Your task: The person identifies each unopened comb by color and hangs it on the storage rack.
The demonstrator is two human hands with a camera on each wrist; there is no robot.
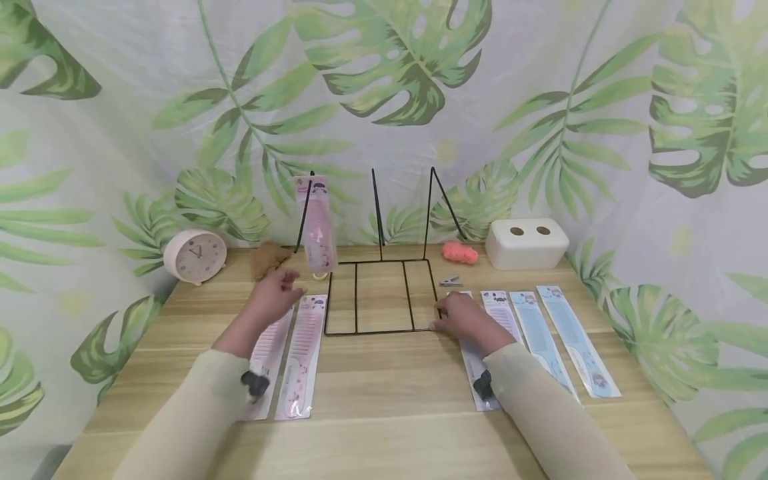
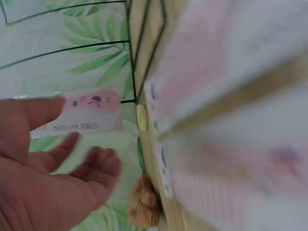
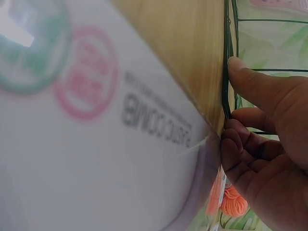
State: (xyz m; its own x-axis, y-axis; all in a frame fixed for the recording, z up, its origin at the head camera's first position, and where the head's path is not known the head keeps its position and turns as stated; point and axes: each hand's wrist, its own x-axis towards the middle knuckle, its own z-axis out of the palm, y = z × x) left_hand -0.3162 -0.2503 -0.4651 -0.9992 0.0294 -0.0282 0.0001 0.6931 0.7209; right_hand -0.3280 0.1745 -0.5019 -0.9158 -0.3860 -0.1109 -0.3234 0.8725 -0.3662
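From the head view, the left hand point(image 1: 277, 293) is hovering with relaxed fingers just beside the pink packaged plastic comb point(image 1: 317, 227) leaning on the black wire rack point(image 1: 379, 293) on the wooden bench point(image 1: 384, 400). The left wrist view is showing nothing held, so the comb may topple. In the right wrist view, the right hand point(image 3: 262, 139) is pinching the rack's front wire; a tug could shake it.

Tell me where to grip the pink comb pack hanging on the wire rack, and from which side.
Grip the pink comb pack near its lower end, coming from the left, where the left hand hovers open. It hangs by its top from the rack's left prong, tilted, so the bottom swings free and the flat faces suit a thumb-and-finger pinch.
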